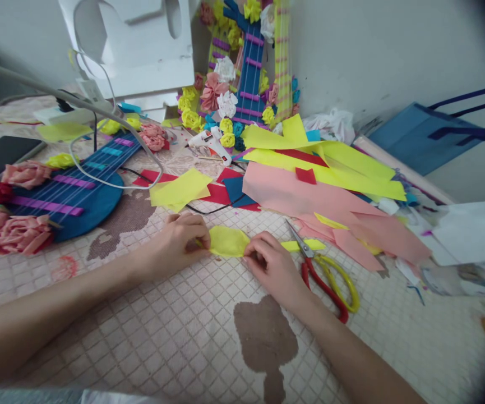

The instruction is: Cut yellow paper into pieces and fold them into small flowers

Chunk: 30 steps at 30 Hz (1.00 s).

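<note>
Between my two hands a small piece of yellow paper (pixel 228 241) is held just above the patterned tablecloth. My left hand (pixel 185 235) pinches its left end, fingers closed. The right end is pinched by my right hand (pixel 269 258), with the fingers curled together. Just right of that hand lie scissors (pixel 308 251) with one red and one yellow handle, blades pointing away from me. A narrow yellow strip (pixel 315 244) runs beneath the blades. Yellow paper pieces (pixel 181 189) lie beyond my left hand.
A blue paper guitar (pixel 95 185) with paper flowers lies at left, near a white cable. Behind are a glue gun (pixel 212 145) and upright decorated guitars (pixel 248 73). Pink paper sheets (pixel 309 196) and yellow sheets (pixel 330 174) pile at right, before a blue bag (pixel 423 137).
</note>
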{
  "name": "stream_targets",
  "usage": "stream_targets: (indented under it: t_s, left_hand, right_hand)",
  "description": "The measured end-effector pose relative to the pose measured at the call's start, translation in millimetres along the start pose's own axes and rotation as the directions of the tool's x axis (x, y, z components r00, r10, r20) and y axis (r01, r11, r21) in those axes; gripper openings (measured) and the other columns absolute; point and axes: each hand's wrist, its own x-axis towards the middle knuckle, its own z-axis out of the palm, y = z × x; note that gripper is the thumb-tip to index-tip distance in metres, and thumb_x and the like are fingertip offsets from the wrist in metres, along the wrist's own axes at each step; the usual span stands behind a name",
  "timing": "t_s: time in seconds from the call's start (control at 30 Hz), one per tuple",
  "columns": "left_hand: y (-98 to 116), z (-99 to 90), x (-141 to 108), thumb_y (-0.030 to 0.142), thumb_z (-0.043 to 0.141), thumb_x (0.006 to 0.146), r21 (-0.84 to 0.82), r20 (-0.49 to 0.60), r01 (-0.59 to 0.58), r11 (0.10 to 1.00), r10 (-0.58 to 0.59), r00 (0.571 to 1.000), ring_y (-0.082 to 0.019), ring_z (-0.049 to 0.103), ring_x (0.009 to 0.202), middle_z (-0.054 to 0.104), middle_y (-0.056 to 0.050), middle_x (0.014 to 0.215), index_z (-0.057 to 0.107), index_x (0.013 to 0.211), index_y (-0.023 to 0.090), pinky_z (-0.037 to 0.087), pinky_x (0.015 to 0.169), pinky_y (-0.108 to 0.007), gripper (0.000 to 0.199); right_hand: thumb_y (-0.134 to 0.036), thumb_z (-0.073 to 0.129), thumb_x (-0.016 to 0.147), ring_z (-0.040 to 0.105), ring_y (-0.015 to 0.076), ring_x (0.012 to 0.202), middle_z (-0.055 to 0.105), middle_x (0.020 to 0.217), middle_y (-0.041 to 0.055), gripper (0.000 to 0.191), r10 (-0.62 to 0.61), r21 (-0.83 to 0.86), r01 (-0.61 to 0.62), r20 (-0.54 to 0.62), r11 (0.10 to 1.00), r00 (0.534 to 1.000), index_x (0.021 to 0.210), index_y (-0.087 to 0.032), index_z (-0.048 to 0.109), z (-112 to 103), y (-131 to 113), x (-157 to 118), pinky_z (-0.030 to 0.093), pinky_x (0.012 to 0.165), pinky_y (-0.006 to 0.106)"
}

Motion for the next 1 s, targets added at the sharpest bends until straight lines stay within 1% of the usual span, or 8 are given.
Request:
stream_targets:
  t_s: [0.07, 0.17, 0.33, 0.4, 0.47, 0.53, 0.73, 1.0]
  left_hand:
    - [1.1, 0.3, -0.5, 0.023, 0.061, 0.078, -0.002, -0.005, 0.051, 0.999, -0.051, 0.999, -0.018, 0.054, 0.084, 0.06, -0.001, 0.084, 0.062, 0.073, 0.018, 0.034, 0.079, -0.034, 0.007]
    - [2.9, 0.4, -0.5, 0.023, 0.059, 0.078, -0.012, -0.012, 0.083, 0.996, -0.083, 0.996, -0.019, 0.054, 0.086, 0.06, -0.002, 0.083, 0.062, 0.072, 0.018, 0.036, 0.078, -0.033, 0.009]
    - [3.5, 1.5, 0.5, 0.023, 0.057, 0.08, 0.001, -0.016, 0.091, 0.996, -0.091, 0.996, -0.019, 0.054, 0.087, 0.06, -0.002, 0.084, 0.061, 0.075, 0.017, 0.037, 0.079, -0.033, 0.009]
    - [2.5, 2.1, 0.1, 0.027, 0.06, 0.079, 0.006, -0.019, 0.087, 0.996, -0.087, 0.996, -0.02, 0.053, 0.089, 0.059, -0.003, 0.086, 0.06, 0.077, 0.017, 0.038, 0.079, -0.034, 0.01]
    - [1.0, 2.5, -0.7, 0.032, 0.065, 0.076, 0.003, -0.026, 0.084, 0.996, -0.084, 0.996, -0.022, 0.052, 0.092, 0.058, -0.003, 0.088, 0.059, 0.077, 0.017, 0.038, 0.079, -0.034, 0.017]
    - [-0.3, 2.7, -1.5, 0.034, 0.067, 0.074, -0.007, -0.032, 0.085, 0.996, -0.085, 0.996, -0.022, 0.052, 0.093, 0.057, -0.004, 0.09, 0.058, 0.078, 0.017, 0.039, 0.078, -0.033, 0.02]
    - [-0.5, 3.1, -1.1, 0.024, 0.058, 0.078, -0.038, -0.033, 0.083, 0.996, -0.084, 0.996, -0.021, 0.052, 0.09, 0.056, -0.004, 0.09, 0.06, 0.075, 0.017, 0.04, 0.076, -0.032, 0.007]
    - [1.2, 2.4, 0.3, 0.027, 0.056, 0.079, -0.025, -0.015, 0.117, 0.993, -0.118, 0.993, -0.019, 0.052, 0.088, 0.057, -0.003, 0.087, 0.059, 0.074, 0.017, 0.039, 0.077, -0.032, 0.011]
  right_hand:
    - [-0.006, 0.054, 0.08, 0.051, 0.013, 0.071, 0.05, 0.085, 0.0014, 0.013, 0.024, 0.013, -0.024, 0.0, 1.0, 1.0, 0.078, -0.019, 0.053, 0.2, -0.3, 0.2, 0.041, 0.063, 0.025]
    - [-0.007, 0.054, 0.08, 0.051, 0.0132, 0.072, 0.05, 0.084, 0.0012, 0.012, 0.053, 0.019, -0.053, -0.006, 0.998, 0.999, 0.077, -0.019, 0.053, 0.2, -1.5, 0.1, 0.041, 0.064, 0.026]
    - [-0.008, 0.052, 0.08, 0.051, 0.0141, 0.072, 0.049, 0.083, 0.0016, 0.012, 0.079, 0.0, -0.079, -0.011, 0.997, 0.997, 0.076, -0.019, 0.052, 0.8, -4.8, 0.5, 0.041, 0.064, 0.027]
    - [-0.008, 0.051, 0.08, 0.051, 0.0145, 0.072, 0.049, 0.083, 0.0018, 0.012, 0.083, -0.004, -0.083, -0.018, 0.997, 0.996, 0.076, -0.019, 0.052, 1.2, -5.9, 0.8, 0.04, 0.063, 0.027]
    - [-0.008, 0.051, 0.08, 0.051, 0.0147, 0.072, 0.049, 0.083, 0.0021, 0.012, 0.086, -0.003, -0.086, -0.02, 0.996, 0.996, 0.076, -0.019, 0.052, 1.5, -6.5, 1.3, 0.04, 0.062, 0.027]
    - [-0.008, 0.051, 0.08, 0.051, 0.0147, 0.072, 0.049, 0.082, 0.002, 0.012, 0.089, -0.005, -0.089, -0.021, 0.996, 0.996, 0.075, -0.019, 0.052, 1.7, -6.4, 1.8, 0.04, 0.062, 0.027]
    - [-0.008, 0.052, 0.079, 0.051, 0.0139, 0.072, 0.049, 0.083, 0.0014, 0.012, 0.09, -0.009, -0.09, -0.028, 0.996, 0.996, 0.077, -0.02, 0.052, 0.9, -5.0, 2.4, 0.042, 0.064, 0.027]
    - [-0.009, 0.052, 0.079, 0.051, 0.0147, 0.072, 0.05, 0.083, 0.002, 0.012, 0.093, -0.023, -0.094, -0.043, 0.995, 0.995, 0.075, -0.02, 0.052, 1.6, -4.0, 3.4, 0.042, 0.064, 0.027]
